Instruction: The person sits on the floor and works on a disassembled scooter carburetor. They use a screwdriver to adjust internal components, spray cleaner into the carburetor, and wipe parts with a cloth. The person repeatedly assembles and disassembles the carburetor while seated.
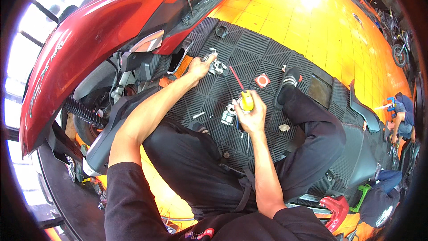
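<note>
My left hand [201, 67] reaches out over the black mat, fingers closed on a silver cast-metal engine part [218, 68], which looks like a carburetor or throttle body. Nearer to me, my right hand [253, 115] is wrapped round a spray can [246, 101] with a yellow top. A thin red straw [237, 79] sticks out of its nozzle and slants toward the metal part, apart from it. Beside my right hand, a second silver metal part [228, 115] lies on the mat. Most of the can is hidden by my fingers.
A red scooter [120, 13] stands at the left, its rear wheel and spring exposed. On the mat [191, 100] lie a red square packet [262, 80], a small black part [221, 31] and a crumpled scrap [284, 127]. Dark body panels [363, 107] rest at the right; other people [403, 118] crouch beyond.
</note>
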### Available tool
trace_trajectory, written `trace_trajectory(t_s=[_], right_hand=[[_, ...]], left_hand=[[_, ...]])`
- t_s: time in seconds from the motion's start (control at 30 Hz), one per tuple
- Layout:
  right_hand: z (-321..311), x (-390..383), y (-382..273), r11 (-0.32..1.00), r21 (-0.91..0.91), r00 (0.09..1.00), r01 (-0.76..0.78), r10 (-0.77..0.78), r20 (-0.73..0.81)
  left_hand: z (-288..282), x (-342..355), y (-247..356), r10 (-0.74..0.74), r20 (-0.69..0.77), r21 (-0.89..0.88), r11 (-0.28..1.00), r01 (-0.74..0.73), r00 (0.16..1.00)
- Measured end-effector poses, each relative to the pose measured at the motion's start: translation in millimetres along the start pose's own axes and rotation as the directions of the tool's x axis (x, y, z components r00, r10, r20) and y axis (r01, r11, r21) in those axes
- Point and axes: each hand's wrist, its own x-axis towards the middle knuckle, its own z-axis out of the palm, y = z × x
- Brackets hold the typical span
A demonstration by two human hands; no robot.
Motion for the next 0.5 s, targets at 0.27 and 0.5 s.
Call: trace_trajectory(t_s=[0.27,0.5], right_hand=[[23,-13,-12,0.995,-0.085,0.999,0.053,-0.053,-0.003],[26,-16,-19,0.994,-0.106,1.000,-0.002,0.004,0.021]], left_hand=[[11,21,-23,-0.107,-0.121,0.178,0.976,0.128,0.987],[9,24,-29,-0.125,-0.122,0.163,0.976,0.145,0.985]])
